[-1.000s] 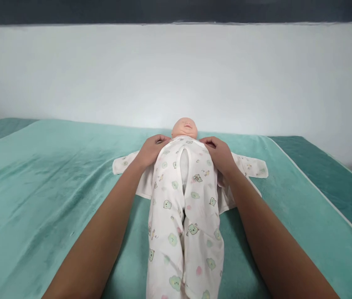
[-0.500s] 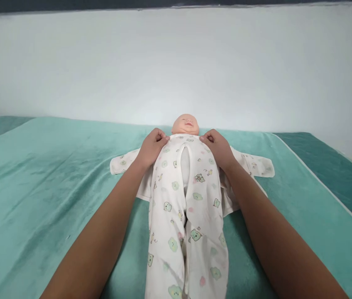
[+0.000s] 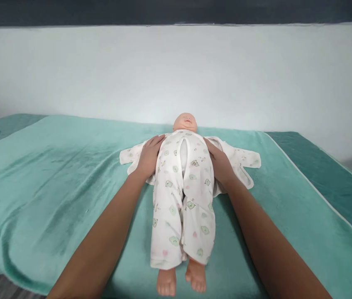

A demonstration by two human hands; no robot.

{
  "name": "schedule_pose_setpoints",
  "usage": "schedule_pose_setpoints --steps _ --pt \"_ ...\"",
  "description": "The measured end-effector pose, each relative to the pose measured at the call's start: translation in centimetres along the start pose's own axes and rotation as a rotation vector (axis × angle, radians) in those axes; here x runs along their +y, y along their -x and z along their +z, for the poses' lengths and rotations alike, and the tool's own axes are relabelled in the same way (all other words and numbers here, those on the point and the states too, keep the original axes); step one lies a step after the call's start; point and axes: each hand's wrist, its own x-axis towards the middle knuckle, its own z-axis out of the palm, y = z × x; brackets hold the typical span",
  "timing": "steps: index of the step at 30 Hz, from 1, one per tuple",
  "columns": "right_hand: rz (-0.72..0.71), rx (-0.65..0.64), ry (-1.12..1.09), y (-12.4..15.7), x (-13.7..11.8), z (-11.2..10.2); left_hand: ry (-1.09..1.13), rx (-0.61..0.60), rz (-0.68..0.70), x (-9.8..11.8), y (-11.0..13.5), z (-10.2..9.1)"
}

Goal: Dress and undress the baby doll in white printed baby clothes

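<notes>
A baby doll [image 3: 185, 122] lies on its back, its head far from me and its bare feet near me. It wears white trousers [image 3: 176, 224] printed with green and pink animals, pulled high up to its chest, with a slit at the crotch showing white beneath. A matching white shirt [image 3: 244, 158] is spread open under the doll, sleeves out to both sides. My left hand [image 3: 151, 157] lies along the left side of the trousers' upper part, fingers stretched out. My right hand [image 3: 220, 162] rests against the opposite side, its fingers extended and partly hidden.
A green plush blanket [image 3: 70, 178] with folds on its left covers the surface. Darker green cloth [image 3: 319, 166] shows beyond a pale seam at right. Behind stands a white wall [image 3: 176, 70] with a dark band on top. Dark floor [image 3: 1, 286] shows at lower left.
Both hands have gone from pinching the trousers' top edge near the neck to lying with straighter fingers along the sides. The view has shifted, and the doll's feet now show.
</notes>
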Motion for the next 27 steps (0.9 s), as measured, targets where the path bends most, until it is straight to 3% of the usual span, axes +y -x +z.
schedule_pose_setpoints --steps 4,10,13,17,19,22,27 --pt "0.054 0.039 0.015 3.7 -0.8 0.3 -0.083 -0.005 0.046 0.9 3.5 -0.6" --pt "0.000 0.013 0.261 7.9 -1.5 -0.1 -0.080 -0.105 0.130 3.5 8.1 -2.0" --pt "-0.087 0.070 0.255 10.4 -2.4 -0.8 0.062 -0.101 -0.020 5.2 10.3 -3.0" --pt "-0.123 0.124 0.121 14.2 -4.8 -1.8 0.282 0.035 -0.342 7.5 14.0 -4.4" --pt "-0.132 0.096 0.043 15.7 -6.2 -2.0 0.393 0.027 -0.395 8.6 16.2 -4.9" --pt "-0.167 0.016 -0.041 16.8 -8.8 -1.7 0.488 -0.079 -0.356 10.1 18.9 -5.6" --pt "-0.218 -0.326 0.130 16.3 -13.2 -1.0 0.437 -0.310 -0.257 12.0 20.7 -7.1"
